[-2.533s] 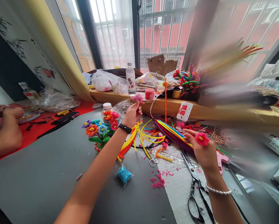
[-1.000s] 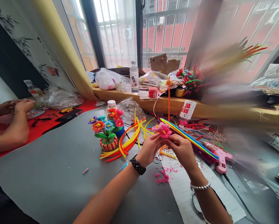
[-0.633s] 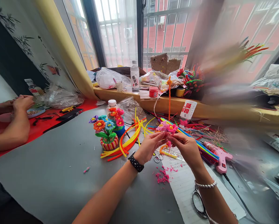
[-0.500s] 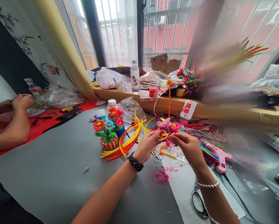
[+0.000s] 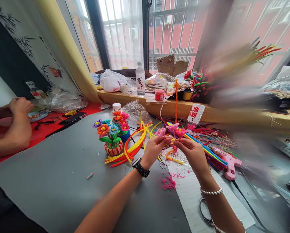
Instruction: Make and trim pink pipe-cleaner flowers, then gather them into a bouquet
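Both my hands meet over the table, pinching pink pipe-cleaner flowers (image 5: pixel 180 132) and a bit of yellow by their stems. My left hand (image 5: pixel 156 146), with a black dotted watch band at its wrist, is closed on the left part of them. From the right, my right hand (image 5: pixel 190 149) closes thumb and finger on the same bunch; a beaded bracelet circles that wrist. The exact grip points are partly hidden by the fingers. Under the hands are small scissors (image 5: pixel 162 164), an orange pipe cleaner (image 5: pixel 175 158) and pink fuzz scraps (image 5: pixel 168 183) near a paper sheet (image 5: pixel 195 194).
Left of my hands stand finished flower pots (image 5: pixel 113 147) beside yellow and orange pipe cleaners (image 5: pixel 136 147). A pink glue gun (image 5: pixel 229 163) with a cord lies right. Black-handled scissors (image 5: pixel 204 212) lie under my right forearm. Another person's hands (image 5: pixel 21 105) are at far left.
My hands have drawn slightly closer together at the stems. The flowers have turned and spread, with one pink flower now showing above my left fingers. My right wrist has shifted a little left.
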A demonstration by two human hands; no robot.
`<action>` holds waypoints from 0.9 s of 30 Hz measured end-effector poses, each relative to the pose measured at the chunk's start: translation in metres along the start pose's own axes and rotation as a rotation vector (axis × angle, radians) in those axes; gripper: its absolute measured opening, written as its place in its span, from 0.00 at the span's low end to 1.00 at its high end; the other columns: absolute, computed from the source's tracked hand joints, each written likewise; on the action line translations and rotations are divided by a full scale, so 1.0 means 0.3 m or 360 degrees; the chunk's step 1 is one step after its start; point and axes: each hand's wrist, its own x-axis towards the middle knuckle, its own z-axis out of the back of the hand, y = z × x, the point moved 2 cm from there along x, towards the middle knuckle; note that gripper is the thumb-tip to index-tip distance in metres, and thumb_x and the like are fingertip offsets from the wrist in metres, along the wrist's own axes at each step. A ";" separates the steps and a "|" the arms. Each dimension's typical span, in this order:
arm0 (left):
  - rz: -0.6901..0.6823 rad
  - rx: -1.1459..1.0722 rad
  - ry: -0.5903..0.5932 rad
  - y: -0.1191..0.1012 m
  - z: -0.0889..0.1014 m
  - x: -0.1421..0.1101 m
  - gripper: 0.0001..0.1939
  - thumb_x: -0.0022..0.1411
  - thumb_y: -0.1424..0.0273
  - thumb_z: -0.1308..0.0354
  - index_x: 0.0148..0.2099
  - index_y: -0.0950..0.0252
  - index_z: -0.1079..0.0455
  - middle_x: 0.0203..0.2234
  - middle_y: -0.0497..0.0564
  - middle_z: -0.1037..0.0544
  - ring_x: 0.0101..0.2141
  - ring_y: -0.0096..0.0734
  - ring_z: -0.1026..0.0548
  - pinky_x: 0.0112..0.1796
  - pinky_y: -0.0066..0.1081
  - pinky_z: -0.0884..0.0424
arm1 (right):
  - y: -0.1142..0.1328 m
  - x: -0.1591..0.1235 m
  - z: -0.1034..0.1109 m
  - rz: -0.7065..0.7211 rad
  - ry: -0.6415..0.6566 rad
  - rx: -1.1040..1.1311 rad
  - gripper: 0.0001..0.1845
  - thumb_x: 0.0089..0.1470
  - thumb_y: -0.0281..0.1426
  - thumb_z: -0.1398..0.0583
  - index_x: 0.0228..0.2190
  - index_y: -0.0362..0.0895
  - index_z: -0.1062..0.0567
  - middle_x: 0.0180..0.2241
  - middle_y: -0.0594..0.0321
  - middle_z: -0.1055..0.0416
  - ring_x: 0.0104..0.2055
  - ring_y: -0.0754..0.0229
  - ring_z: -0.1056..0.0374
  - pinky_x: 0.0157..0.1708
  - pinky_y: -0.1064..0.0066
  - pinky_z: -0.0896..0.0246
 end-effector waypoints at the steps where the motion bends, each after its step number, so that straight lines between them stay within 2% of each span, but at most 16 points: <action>1: -0.0046 0.0048 -0.0024 0.000 0.000 -0.001 0.14 0.46 0.62 0.41 0.33 0.67 0.25 0.25 0.51 0.25 0.28 0.27 0.29 0.33 0.28 0.32 | 0.002 -0.002 -0.001 0.0022 0.0004 -0.0032 0.14 0.41 0.39 0.38 0.27 0.41 0.23 0.26 0.58 0.25 0.29 0.58 0.31 0.29 0.70 0.36; 4: -0.0123 0.0088 -0.0076 0.001 -0.004 -0.005 0.14 0.45 0.63 0.40 0.34 0.66 0.25 0.27 0.51 0.25 0.28 0.29 0.29 0.33 0.30 0.31 | 0.014 -0.008 -0.004 0.0105 0.0031 -0.0128 0.14 0.43 0.39 0.40 0.29 0.41 0.23 0.28 0.58 0.26 0.29 0.58 0.31 0.30 0.70 0.36; 8: -0.0100 0.0012 -0.0084 0.010 -0.008 -0.005 0.12 0.45 0.63 0.40 0.31 0.65 0.25 0.29 0.52 0.25 0.29 0.31 0.29 0.33 0.31 0.31 | 0.029 -0.016 -0.007 0.0255 0.0059 -0.0259 0.10 0.44 0.37 0.40 0.27 0.44 0.23 0.28 0.60 0.26 0.30 0.58 0.31 0.32 0.69 0.38; 14: -0.0154 0.0121 -0.0137 0.027 0.004 -0.002 0.11 0.45 0.63 0.40 0.26 0.66 0.27 0.24 0.51 0.27 0.32 0.34 0.30 0.34 0.30 0.34 | 0.046 -0.025 -0.025 0.0585 0.0040 -0.0588 0.08 0.48 0.35 0.42 0.29 0.46 0.24 0.29 0.61 0.26 0.30 0.59 0.32 0.32 0.70 0.38; 21: -0.0287 0.0073 -0.0164 0.028 -0.009 -0.019 0.12 0.47 0.62 0.42 0.32 0.65 0.27 0.36 0.53 0.27 0.38 0.35 0.31 0.38 0.30 0.35 | 0.041 -0.032 -0.037 0.0520 -0.0003 -0.0561 0.09 0.49 0.35 0.42 0.29 0.44 0.24 0.28 0.63 0.26 0.28 0.61 0.32 0.30 0.73 0.38; 24: -0.0320 0.0056 -0.0201 0.027 -0.022 -0.029 0.12 0.49 0.62 0.43 0.33 0.66 0.27 0.36 0.54 0.28 0.39 0.34 0.32 0.39 0.29 0.35 | 0.040 -0.036 -0.042 0.0536 -0.0044 -0.0600 0.10 0.49 0.36 0.43 0.27 0.43 0.24 0.27 0.62 0.27 0.27 0.60 0.33 0.29 0.73 0.39; 27: -0.0263 -0.0047 -0.0205 0.033 -0.032 -0.032 0.13 0.49 0.63 0.43 0.34 0.66 0.28 0.39 0.54 0.29 0.42 0.35 0.33 0.42 0.29 0.36 | 0.036 -0.036 -0.041 0.0518 -0.0062 -0.0597 0.10 0.49 0.35 0.43 0.28 0.43 0.24 0.29 0.60 0.26 0.29 0.59 0.32 0.31 0.71 0.38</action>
